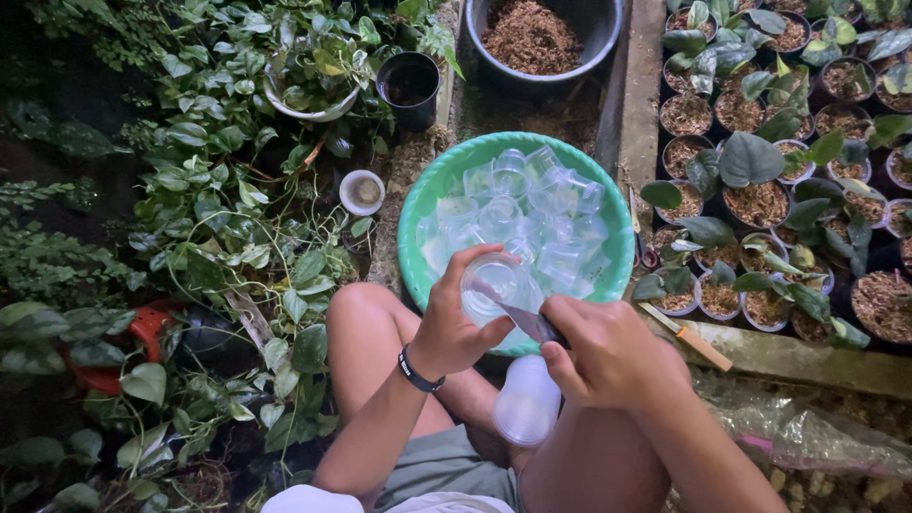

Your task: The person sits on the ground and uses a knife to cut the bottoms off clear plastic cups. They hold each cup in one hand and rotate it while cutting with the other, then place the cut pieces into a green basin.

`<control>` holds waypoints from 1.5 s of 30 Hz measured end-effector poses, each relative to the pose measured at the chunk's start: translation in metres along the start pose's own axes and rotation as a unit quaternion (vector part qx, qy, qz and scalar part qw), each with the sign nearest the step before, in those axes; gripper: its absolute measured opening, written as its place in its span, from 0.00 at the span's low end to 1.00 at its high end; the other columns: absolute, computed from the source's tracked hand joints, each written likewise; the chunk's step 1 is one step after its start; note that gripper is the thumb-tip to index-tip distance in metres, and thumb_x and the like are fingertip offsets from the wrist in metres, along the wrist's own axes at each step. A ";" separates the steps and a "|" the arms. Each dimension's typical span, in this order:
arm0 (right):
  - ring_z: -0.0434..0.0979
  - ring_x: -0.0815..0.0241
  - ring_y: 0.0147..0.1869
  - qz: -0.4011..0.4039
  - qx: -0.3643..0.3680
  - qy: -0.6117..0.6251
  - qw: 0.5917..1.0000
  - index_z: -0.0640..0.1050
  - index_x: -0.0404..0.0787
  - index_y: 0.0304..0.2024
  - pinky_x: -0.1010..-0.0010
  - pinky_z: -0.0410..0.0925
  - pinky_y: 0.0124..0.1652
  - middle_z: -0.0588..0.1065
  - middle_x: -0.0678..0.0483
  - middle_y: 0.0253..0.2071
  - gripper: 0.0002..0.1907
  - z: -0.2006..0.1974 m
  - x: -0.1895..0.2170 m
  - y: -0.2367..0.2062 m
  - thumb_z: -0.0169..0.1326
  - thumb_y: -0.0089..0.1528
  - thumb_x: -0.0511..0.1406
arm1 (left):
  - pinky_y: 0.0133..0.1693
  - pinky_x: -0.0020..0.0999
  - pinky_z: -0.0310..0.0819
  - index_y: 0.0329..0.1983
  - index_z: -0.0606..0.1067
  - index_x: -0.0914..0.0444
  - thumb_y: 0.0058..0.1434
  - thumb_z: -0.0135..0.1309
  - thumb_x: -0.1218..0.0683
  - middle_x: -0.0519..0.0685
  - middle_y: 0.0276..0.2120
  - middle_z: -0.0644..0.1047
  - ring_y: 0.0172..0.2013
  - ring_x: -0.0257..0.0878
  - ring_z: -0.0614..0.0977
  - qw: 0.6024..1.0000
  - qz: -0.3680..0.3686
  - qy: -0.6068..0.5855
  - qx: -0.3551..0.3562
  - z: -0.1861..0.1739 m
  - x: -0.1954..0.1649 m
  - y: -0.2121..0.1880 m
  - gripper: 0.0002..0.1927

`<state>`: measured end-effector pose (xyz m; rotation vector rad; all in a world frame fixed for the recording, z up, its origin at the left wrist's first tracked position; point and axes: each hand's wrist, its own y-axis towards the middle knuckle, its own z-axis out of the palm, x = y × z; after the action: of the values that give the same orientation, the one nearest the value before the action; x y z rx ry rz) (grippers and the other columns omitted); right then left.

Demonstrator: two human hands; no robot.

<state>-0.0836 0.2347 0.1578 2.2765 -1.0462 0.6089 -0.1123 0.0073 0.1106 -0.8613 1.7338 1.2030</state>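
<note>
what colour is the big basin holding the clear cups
Green, a light teal shade, basin seen best in the head view.

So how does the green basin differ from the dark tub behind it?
The green basin is bright green and heaped with clear plastic cups; the dark tub is grey-black and holds brown fibrous potting mix. The green basin lies wholly in view near the person's hands, the dark tub is cut off by the top edge. Both are round and open-topped.

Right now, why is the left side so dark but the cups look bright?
In the head view, light falls on the middle: the clear cups in the green basin glint, and the left hand and right hand are well lit; the leafy plants at the left edge sink into shadow.
</note>
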 end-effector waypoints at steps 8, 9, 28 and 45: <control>0.76 0.38 0.30 0.014 -0.018 -0.002 1.000 0.70 0.37 0.37 0.52 0.67 0.30 0.71 0.44 0.26 0.15 0.001 0.001 0.001 0.50 0.61 0.43 | 0.58 0.37 0.79 0.69 0.62 0.63 0.62 0.63 0.35 0.54 0.57 0.80 0.56 0.44 0.85 1.000 0.004 -0.002 0.011 -0.002 -0.002 0.000 0.43; 0.76 0.38 0.30 0.018 -0.015 -0.001 1.000 0.70 0.37 0.36 0.52 0.67 0.30 0.71 0.44 0.26 0.15 0.000 0.001 0.001 0.50 0.61 0.43 | 0.58 0.37 0.79 0.69 0.62 0.63 0.62 0.63 0.34 0.54 0.57 0.80 0.56 0.44 0.84 1.000 0.008 -0.002 0.011 -0.002 -0.003 0.001 0.43; 0.75 0.42 0.27 -0.004 -0.006 -0.074 0.997 0.69 0.37 0.33 0.54 0.68 0.27 0.70 0.46 0.24 0.16 -0.002 0.004 0.003 0.53 0.59 0.44 | 0.56 0.36 0.80 0.66 0.65 0.64 0.61 0.65 0.42 0.51 0.51 0.81 0.53 0.41 0.85 1.000 -0.004 0.019 -0.007 -0.005 -0.015 -0.006 0.37; 0.75 0.39 0.29 0.036 -0.090 -0.055 0.994 0.72 0.36 0.37 0.53 0.68 0.30 0.71 0.44 0.27 0.15 -0.001 0.000 -0.007 0.52 0.58 0.43 | 0.63 0.38 0.76 0.68 0.64 0.65 0.63 0.62 0.34 0.55 0.56 0.79 0.59 0.42 0.81 0.994 -0.038 -0.100 0.026 -0.026 -0.017 -0.015 0.42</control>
<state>-0.0784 0.2392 0.1566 2.1428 -1.1903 0.4030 -0.0988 -0.0211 0.1254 -0.7431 1.5512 1.1470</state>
